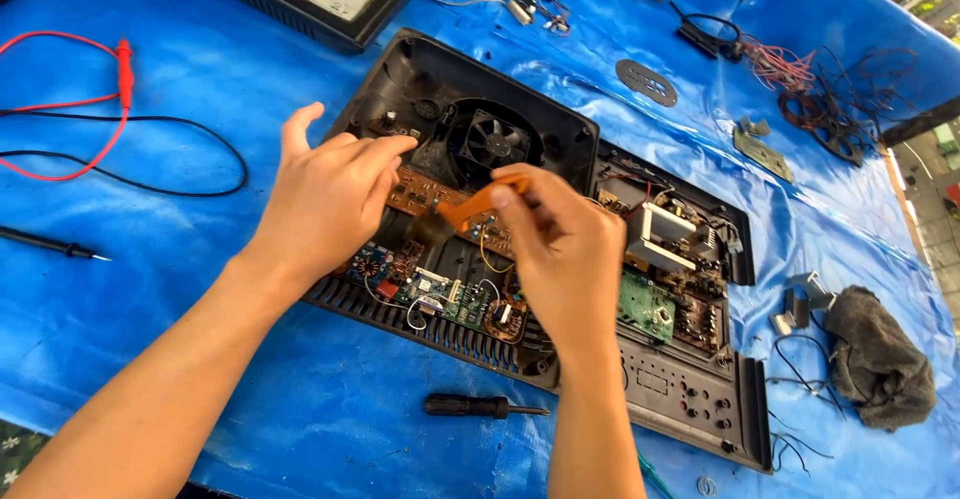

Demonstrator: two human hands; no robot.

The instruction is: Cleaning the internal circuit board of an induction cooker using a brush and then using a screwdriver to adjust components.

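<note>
Black plastic appliance casing point(420, 79) lies opened flat on the worktop under a blue plastic tarp point(300, 399), cover already off, black cooling fan point(492, 142) and brown and green circuit boards point(450, 299) exposed. Boards look seated in the casing, wires attached, so it is opened up but not stripped. Right hand point(565, 254) grip is closed on an orange-handled small brush point(470, 209), bristle end pointing left and down onto the brown board just near of the fan. Left hand point(325, 199) grip is loose, fingers spread, holding nothing, fingertips resting at the casing's left part beside the fan. Brush sits between the two hands, touching the right, just right of the left. Black-handled screwdriver point(480, 406) lies unused near the casing's near edge. Red and black probe leads point(120, 89) far left. Grey rag point(880, 359) right.
</note>
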